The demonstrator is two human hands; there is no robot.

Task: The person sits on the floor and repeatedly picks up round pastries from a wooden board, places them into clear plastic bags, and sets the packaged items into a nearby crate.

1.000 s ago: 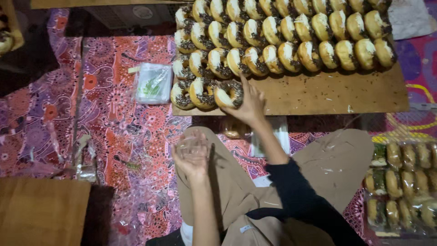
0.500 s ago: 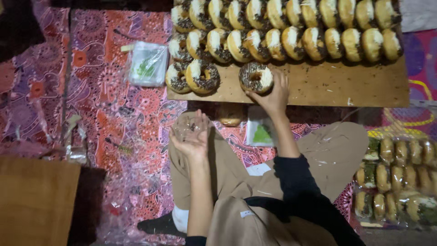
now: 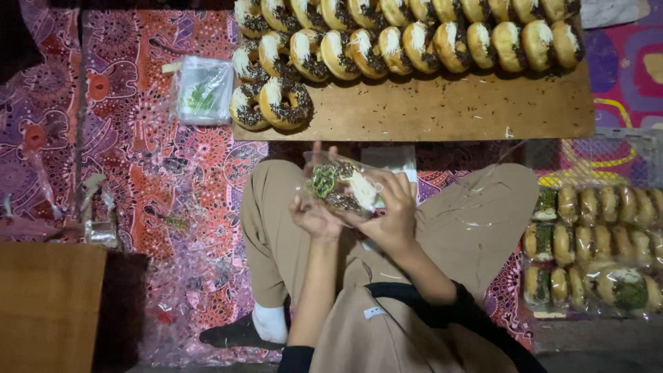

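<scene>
Clear plastic wraps the doughnut [image 3: 340,185], which sits in a thin bag [image 3: 324,181] held up over the lap, between both hands. The left hand [image 3: 314,217] cups it from below, at about seven o'clock of the doughnut, palm up, its fingers [image 3: 316,153] reaching up behind the bag and lightly curled round the far edge. The right hand [image 3: 394,211] lies at about four o'clock, its fingers [image 3: 390,183] bent over the bag's right end and pressing on the plastic there. So the doughnut lies between the two palms, touching both through the bag, with neither hand clearly nearer. It is tilted, its long side running from ten o'clock down to four o'clock; white icing shows on the right part, dark sprinkles beneath.

Further out, at twelve o'clock, a wooden board [image 3: 442,110] carries rows of iced doughnuts [image 3: 414,34], the nearest pair [image 3: 273,105] standing at its left front corner, well apart from the hands. A stack of empty bags [image 3: 202,90] lies at ten o'clock on the patterned cloth [image 3: 138,173]. At three o'clock, bagged doughnuts [image 3: 594,242] lie packed side by side.
</scene>
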